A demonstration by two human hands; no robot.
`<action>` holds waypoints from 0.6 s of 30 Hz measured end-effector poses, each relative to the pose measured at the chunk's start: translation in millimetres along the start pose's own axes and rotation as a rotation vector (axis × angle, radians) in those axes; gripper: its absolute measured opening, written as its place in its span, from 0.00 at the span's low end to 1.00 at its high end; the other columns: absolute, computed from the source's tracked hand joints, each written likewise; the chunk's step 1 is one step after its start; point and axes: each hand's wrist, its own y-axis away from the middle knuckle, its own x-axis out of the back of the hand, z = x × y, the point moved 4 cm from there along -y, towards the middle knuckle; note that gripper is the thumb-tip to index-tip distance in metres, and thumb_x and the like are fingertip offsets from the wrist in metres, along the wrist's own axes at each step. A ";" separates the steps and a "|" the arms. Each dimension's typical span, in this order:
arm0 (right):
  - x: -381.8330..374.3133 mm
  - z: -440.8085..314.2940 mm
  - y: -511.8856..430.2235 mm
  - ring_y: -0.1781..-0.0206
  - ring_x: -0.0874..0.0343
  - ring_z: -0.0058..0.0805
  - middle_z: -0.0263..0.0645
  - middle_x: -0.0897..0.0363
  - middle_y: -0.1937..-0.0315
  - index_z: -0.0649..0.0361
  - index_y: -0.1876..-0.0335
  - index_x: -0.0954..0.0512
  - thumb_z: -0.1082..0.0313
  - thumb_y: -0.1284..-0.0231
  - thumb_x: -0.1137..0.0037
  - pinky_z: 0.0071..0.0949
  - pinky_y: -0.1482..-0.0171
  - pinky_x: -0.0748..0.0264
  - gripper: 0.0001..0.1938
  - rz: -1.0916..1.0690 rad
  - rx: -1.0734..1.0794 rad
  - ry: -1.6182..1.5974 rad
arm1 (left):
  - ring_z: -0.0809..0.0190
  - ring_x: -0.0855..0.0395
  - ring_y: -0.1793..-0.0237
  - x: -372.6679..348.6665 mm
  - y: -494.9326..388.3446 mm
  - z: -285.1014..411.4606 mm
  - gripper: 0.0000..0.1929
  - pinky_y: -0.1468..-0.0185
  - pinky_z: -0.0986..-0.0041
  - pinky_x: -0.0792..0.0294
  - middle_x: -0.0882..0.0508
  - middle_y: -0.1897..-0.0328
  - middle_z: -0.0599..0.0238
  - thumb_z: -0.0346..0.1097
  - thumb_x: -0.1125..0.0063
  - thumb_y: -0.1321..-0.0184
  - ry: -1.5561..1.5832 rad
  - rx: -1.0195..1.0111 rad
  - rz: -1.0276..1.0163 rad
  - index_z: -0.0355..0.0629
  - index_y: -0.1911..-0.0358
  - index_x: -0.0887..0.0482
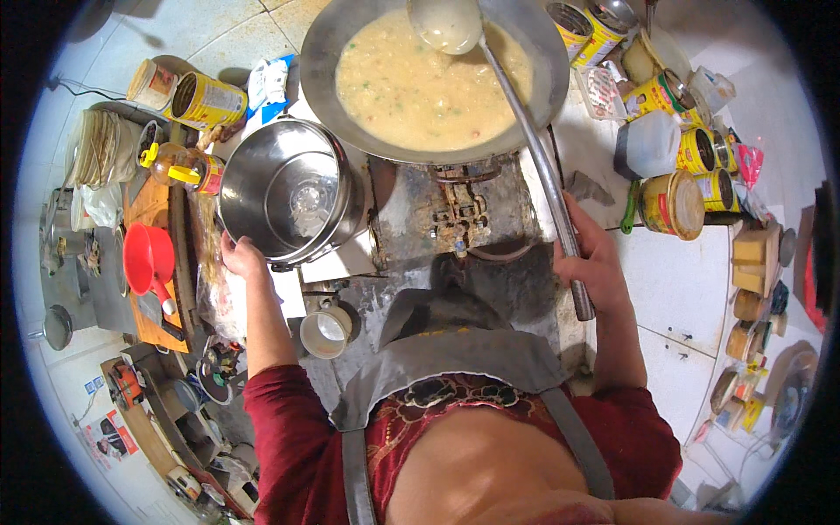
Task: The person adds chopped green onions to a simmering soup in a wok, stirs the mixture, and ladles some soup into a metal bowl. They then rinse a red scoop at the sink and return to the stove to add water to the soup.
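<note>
My right hand (592,262) is closed around the handle of a long metal ladle (538,144). The ladle's bowl (447,25) holds pale broth and hangs over a big wok (318,85). Thick yellowish soup (426,98) with green and reddish bits fills much of the wok. On the left, a shiny steel pot (282,190) is tilted so that its inside faces me; only a little wet shine shows at its bottom. My left hand (244,257) grips the near left side of this pot, with the fingers partly hidden behind it.
Below the wok is a grimy gas stove (459,203). An oil bottle (180,169) lies near the pot's left side, and a red plastic scoop (149,259) rests on a wooden board (141,321). Several yellow cans (695,149) crowd the right counter. A whitish bucket (325,333) stands low, left of my apron.
</note>
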 end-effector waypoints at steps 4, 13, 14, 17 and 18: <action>5.5 -1.1 0.9 0.79 0.36 0.14 0.28 0.35 0.79 0.58 0.29 0.45 0.80 0.61 0.51 0.16 0.75 0.37 0.43 -0.007 0.007 0.021 | 0.62 0.21 0.61 2.2 4.0 1.7 0.26 0.53 0.75 0.31 0.19 0.58 0.59 0.18 0.52 0.59 -0.025 -0.003 0.022 0.31 0.48 0.26; 17.7 -2.4 2.5 0.76 0.35 0.13 0.26 0.33 0.75 0.59 0.30 0.44 0.79 0.62 0.49 0.14 0.73 0.37 0.43 0.030 0.070 0.107 | 0.61 0.21 0.61 3.2 0.7 -1.4 0.25 0.52 0.74 0.31 0.18 0.59 0.59 0.19 0.51 0.58 -0.095 0.020 0.003 0.32 0.50 0.24; 19.4 -2.1 2.0 0.76 0.35 0.13 0.26 0.33 0.75 0.59 0.30 0.44 0.79 0.62 0.49 0.14 0.72 0.37 0.43 0.032 0.082 0.120 | 0.61 0.20 0.61 3.3 0.9 -1.6 0.25 0.52 0.74 0.31 0.18 0.59 0.58 0.19 0.51 0.58 -0.063 0.018 0.001 0.32 0.50 0.24; 24.3 0.9 -0.9 0.75 0.36 0.12 0.27 0.33 0.75 0.60 0.30 0.44 0.78 0.62 0.49 0.13 0.71 0.38 0.43 0.017 0.077 0.146 | 0.61 0.20 0.61 3.5 3.1 1.9 0.24 0.52 0.73 0.31 0.18 0.59 0.58 0.19 0.50 0.58 -0.067 -0.012 0.023 0.32 0.51 0.24; 26.0 2.3 -2.3 0.75 0.36 0.12 0.27 0.33 0.74 0.60 0.30 0.44 0.78 0.63 0.49 0.13 0.71 0.38 0.43 0.018 0.075 0.148 | 0.60 0.20 0.61 3.7 3.7 4.3 0.24 0.52 0.73 0.31 0.18 0.59 0.58 0.19 0.50 0.58 -0.081 -0.028 0.031 0.33 0.51 0.23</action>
